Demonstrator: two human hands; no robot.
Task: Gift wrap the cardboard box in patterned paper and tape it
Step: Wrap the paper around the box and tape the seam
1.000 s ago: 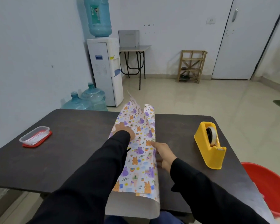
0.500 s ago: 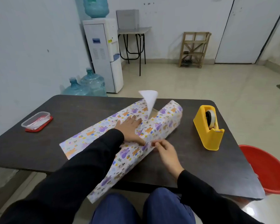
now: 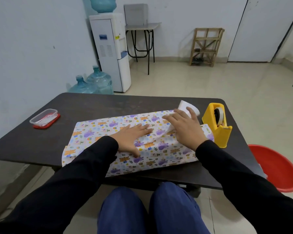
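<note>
Both hands flat, fingers spread, gripping nothing: left hand (image 3: 134, 139) presses mid-sheet, right hand (image 3: 184, 127) pins the overlap of the white cartoon-animal patterned wrapping paper (image 3: 100, 130) on the dark bench (image 3: 91, 105). Cardboard box not visible, presumably under the paper below my palms. Risks: the white-backed corner (image 3: 188, 107) by my right fingers curls up, so lifting that hand for the yellow tape dispenser (image 3: 216, 125) likely lets the seam spring open. Paper's near edge overhangs the bench and could slide.
</note>
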